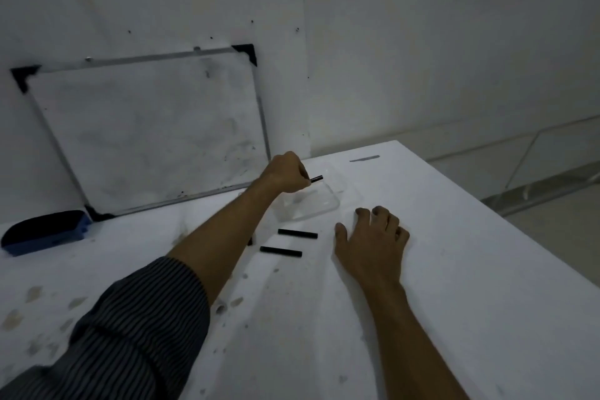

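My left hand (285, 174) is curled round a short black stick (316, 178), whose end pokes out to the right above a clear plastic tray (324, 201). Two more black sticks lie side by side on the white table, one (297, 233) nearer the tray and one (281, 251) below it. Something dark shows at the edge of my left forearm, mostly hidden. My right hand (371, 245) rests palm down on the table right of the sticks, its fingers bent at the tips and holding nothing.
A whiteboard (146, 130) with black corners leans against the wall behind the table. A blue eraser with a black pad (45, 232) lies at the left. The table's right edge (487, 224) runs diagonally, with floor and a clear panel (552, 159) beyond.
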Demonstrator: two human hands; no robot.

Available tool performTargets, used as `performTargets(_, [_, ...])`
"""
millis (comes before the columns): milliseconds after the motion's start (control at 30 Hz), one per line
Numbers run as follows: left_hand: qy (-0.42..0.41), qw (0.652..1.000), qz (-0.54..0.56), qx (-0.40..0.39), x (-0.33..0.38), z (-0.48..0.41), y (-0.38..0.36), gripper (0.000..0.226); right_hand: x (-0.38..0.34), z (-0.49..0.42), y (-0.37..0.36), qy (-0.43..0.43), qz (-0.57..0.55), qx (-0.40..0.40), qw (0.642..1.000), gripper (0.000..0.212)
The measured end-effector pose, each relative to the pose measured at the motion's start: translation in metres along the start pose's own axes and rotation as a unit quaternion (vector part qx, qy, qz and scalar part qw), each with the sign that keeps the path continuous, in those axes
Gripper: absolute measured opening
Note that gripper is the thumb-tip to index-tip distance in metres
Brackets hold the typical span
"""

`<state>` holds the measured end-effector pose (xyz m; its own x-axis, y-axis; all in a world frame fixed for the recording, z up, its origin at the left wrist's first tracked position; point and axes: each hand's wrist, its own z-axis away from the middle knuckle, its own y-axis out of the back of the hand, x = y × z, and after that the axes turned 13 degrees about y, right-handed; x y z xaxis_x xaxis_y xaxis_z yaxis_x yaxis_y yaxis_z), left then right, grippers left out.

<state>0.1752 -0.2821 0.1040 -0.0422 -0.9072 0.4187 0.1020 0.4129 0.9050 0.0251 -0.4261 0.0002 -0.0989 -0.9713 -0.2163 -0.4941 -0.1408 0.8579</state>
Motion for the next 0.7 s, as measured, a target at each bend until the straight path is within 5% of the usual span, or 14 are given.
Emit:
performTargets(300, [0.0,0.999,-0.037,-0.019,-0.005,-0.001,-0.007,0.037,0.002,0.002,0.001,-0.007,-0.021,-0.004,1.0,0.053])
performTargets(700, [-0.149,0.988,0.004,0.035,-0.089,0.167,0.041,0.016,-0.035,0.024,0.039,0.03,-0.279,-0.041,0.959,0.014])
